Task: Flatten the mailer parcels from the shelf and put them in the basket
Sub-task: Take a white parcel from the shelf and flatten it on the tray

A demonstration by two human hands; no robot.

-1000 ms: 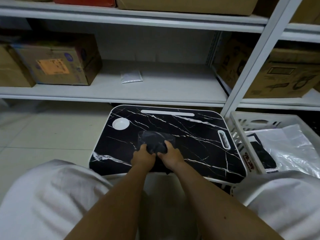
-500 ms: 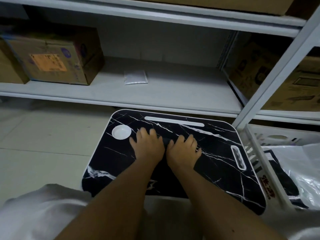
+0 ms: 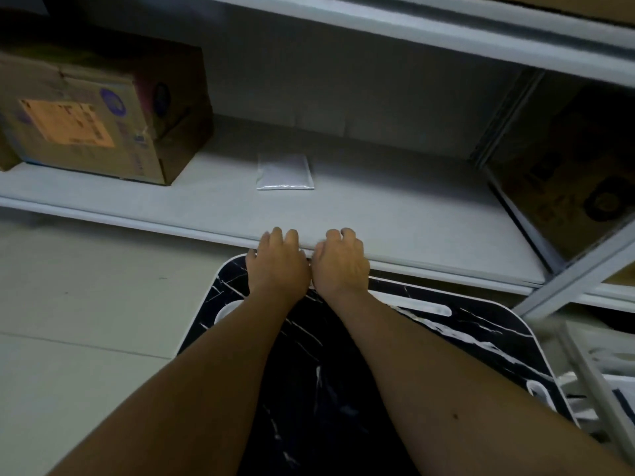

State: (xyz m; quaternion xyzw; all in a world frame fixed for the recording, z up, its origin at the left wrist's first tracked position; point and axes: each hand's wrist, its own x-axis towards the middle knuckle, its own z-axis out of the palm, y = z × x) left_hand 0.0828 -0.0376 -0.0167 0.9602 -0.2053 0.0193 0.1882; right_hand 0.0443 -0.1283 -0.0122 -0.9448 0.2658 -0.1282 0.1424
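Observation:
A small silver-white mailer parcel (image 3: pixel 285 173) lies flat on the grey shelf (image 3: pixel 395 207), a little beyond my fingertips. My left hand (image 3: pixel 278 266) and my right hand (image 3: pixel 340 266) lie side by side, palms down, at the far edge of the black marble-patterned lap tray (image 3: pixel 481 338). Their fingers reach over the shelf's front lip and hold nothing. The black mailer cannot be made out against the dark tray under my hands and forearms. The white basket (image 3: pixel 584 365) shows only partly at the right edge, blurred.
A cardboard box with an orange label (image 3: pixel 99 115) stands on the shelf at the left. More cardboard boxes (image 3: pixel 570 173) fill the bay to the right, behind a slanting white shelf post (image 3: pixel 577 280). Pale floor tiles (image 3: pixel 86 321) lie to the left.
Both hands first gripped the crumpled black mailer, then pressed flat on it, and have now slid forward to the tray's far edge. The view has tilted up toward the shelf.

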